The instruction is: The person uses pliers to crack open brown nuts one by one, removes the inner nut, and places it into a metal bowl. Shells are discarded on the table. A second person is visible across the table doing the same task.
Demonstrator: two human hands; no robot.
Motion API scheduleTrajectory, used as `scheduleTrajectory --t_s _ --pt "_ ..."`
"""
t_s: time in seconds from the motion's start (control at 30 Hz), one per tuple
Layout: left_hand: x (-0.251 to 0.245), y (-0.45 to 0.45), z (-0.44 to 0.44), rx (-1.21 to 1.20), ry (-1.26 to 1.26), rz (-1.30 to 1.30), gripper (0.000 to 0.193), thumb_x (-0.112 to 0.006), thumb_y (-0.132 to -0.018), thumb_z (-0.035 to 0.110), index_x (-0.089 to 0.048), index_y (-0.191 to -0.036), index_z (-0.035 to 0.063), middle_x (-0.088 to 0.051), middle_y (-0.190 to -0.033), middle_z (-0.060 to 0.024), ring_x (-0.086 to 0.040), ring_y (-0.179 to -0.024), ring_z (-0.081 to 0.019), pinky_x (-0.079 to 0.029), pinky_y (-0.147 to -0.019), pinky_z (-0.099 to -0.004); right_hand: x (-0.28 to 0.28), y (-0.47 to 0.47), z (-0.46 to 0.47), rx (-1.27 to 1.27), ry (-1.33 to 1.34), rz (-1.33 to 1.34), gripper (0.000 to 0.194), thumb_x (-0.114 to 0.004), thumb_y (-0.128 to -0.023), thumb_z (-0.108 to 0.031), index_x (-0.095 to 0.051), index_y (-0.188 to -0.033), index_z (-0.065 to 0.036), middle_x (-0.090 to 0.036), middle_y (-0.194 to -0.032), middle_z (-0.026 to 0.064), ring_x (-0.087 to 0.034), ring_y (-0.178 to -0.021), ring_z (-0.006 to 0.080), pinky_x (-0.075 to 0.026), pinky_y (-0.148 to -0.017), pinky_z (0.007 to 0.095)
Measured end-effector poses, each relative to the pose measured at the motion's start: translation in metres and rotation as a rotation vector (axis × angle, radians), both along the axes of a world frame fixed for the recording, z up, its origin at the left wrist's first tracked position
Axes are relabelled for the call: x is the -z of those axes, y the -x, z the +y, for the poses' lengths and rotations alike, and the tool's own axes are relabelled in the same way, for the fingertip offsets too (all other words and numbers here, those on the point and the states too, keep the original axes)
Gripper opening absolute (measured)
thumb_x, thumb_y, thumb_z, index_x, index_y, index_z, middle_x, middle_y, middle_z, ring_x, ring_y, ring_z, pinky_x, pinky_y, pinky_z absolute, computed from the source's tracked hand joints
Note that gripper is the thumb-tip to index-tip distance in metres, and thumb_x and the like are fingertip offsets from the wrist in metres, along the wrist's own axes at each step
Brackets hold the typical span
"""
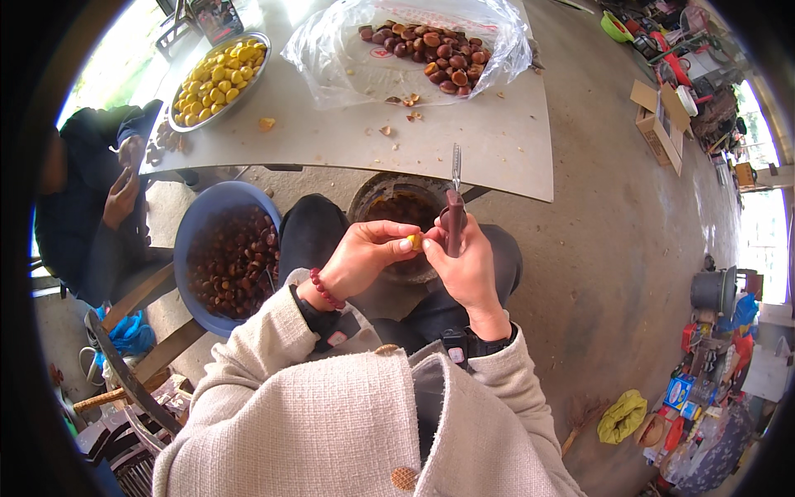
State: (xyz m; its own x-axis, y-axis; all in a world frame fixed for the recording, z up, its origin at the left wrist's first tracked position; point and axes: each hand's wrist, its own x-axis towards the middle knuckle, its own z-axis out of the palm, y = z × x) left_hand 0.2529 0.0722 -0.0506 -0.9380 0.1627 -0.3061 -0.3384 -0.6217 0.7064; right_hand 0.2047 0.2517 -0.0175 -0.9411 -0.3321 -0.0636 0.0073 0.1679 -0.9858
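Note:
My left hand (362,255), with a red bead bracelet at the wrist, pinches a small yellow chestnut kernel (414,241) between thumb and fingers. The fingertips of my right hand (461,263) touch or nearly touch the kernel's other side. In my right hand is also a peeling tool with a dark red handle (455,223), its metal end pointing up. Below both hands, between my knees, a round tub (366,197) holds dark shells or chestnuts. On the table, brown chestnuts (458,62) lie on a clear plastic bag (329,68), and a metal bowl (268,59) is full of yellow kernels (217,81).
A blue basin (186,292) of brown chestnuts or shells stands left of my legs. The table (484,136) carries shell scraps and a phone (216,18). Another person (81,205) sits at the far left, hands raised. A cardboard box (658,124) and assorted goods lie at the right.

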Motion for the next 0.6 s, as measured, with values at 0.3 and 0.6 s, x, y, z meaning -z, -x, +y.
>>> scheduleTrajectory --t_s 0.3,0.6 --pt "-0.0016 -0.0001 0.0006 0.008 0.104 0.04 0.02 -0.065 -0.09 0.0 -0.067 -0.11 -0.0012 -0.069 -0.109 -0.014 -0.067 -0.1 -0.0205 -0.055 -0.094 -0.0347 0.0019 0.0033 0.0016 -0.027 0.049 -0.079 0.032 -0.073 -0.083 -0.009 -0.056 -0.108 0.0 -0.067 -0.087 0.0064 -0.065 -0.079 0.0127 -0.053 -0.073 0.0273" --pt "-0.0017 0.0009 0.0012 -0.002 0.031 0.022 0.02 -0.064 -0.091 0.002 -0.067 -0.11 -0.0005 -0.068 -0.109 -0.014 -0.067 -0.101 -0.0213 -0.055 -0.093 -0.0336 0.0045 0.0032 0.0019 -0.025 0.056 -0.062 0.033 -0.072 -0.083 -0.008 -0.056 -0.11 0.0 -0.066 -0.087 0.0062 -0.065 -0.08 0.0122 -0.053 -0.074 0.0268"
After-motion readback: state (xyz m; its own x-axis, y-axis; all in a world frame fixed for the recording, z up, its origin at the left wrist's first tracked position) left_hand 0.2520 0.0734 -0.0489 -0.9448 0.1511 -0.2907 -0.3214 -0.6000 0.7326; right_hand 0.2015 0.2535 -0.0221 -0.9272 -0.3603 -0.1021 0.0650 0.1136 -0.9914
